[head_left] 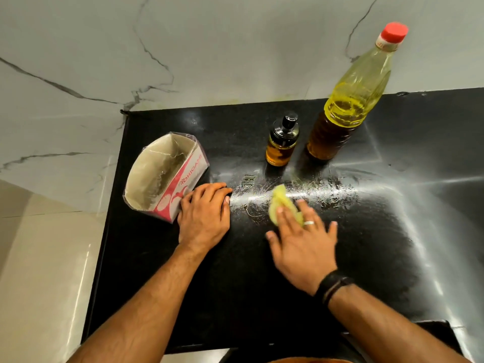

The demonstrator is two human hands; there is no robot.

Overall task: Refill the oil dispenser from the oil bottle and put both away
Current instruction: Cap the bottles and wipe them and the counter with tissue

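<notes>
I have my right hand [301, 244] flat on the black countertop [392, 231], fingers spread and pressing a yellow cloth [281, 203] onto a smeared, shiny patch near the middle; my left hand [204, 213] rests palm down just right of the open tissue box [165, 176], fingers together and loosely curled, gripping nothing. The oil dispenser [282, 142] stands upright beyond the smear, black pump top on, amber oil filling its lower part. Just to its right, apart from it, stands the oil bottle [348, 100], upright with its long axis vertical and its red cap toward the far wall; it looks roughly half full. I judge the dispenser to be glass, small, fragile and possibly oily outside, so I would wrap my fingers round the body below the collar, not the pump. The bottle looks like thin plastic that would flex under a squeeze and weighs most low down; I would grip its ribbed lower half, and keep the cap on while carrying.
</notes>
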